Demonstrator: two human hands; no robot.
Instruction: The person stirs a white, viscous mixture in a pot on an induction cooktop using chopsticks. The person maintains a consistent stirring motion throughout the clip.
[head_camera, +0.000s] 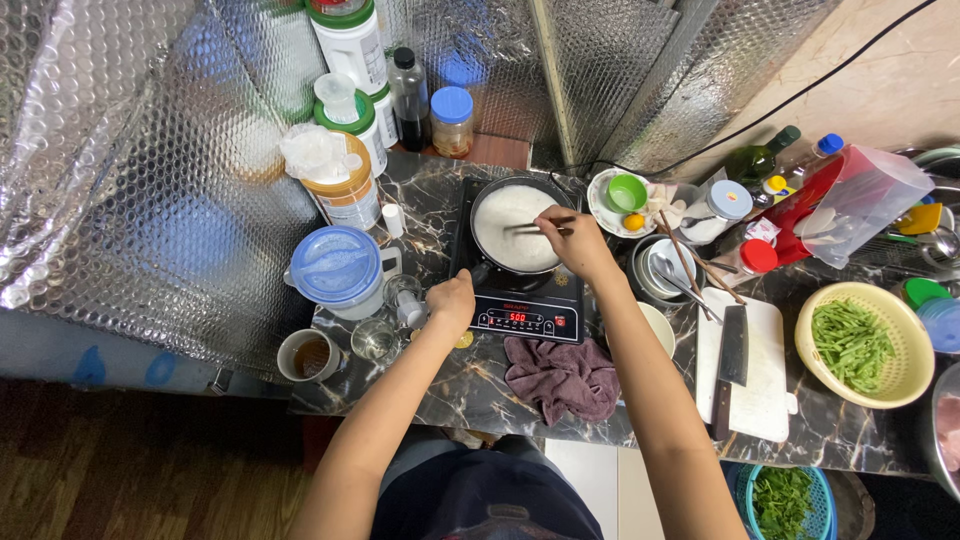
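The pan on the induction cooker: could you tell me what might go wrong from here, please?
The pan of white liquid is being stirred with chopsticks in the right hand; it could splash or boil over onto the lit cooker. The cloth lies right against the cooker's front edge. The left hand gripping the handle could tip the pan.
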